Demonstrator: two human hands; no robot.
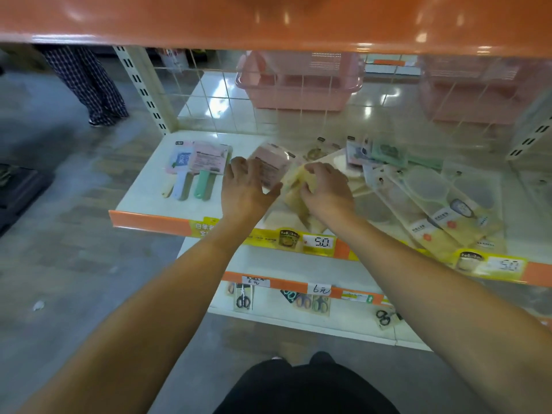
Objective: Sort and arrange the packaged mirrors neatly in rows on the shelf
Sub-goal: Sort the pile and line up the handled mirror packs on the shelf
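Now my left hand (243, 186) lies flat, fingers straight, on a pink packaged mirror (270, 167) in the middle of the shelf (140, 186). My right hand (324, 189) curls its fingers around a yellow packaged mirror (294, 192) just beside it. More mirror packs (433, 204) lie messy on the right.

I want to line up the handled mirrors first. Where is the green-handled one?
In the head view, the green-handled mirror lies at the shelf's left end, in a small row of handled mirrors, left of the left hand.
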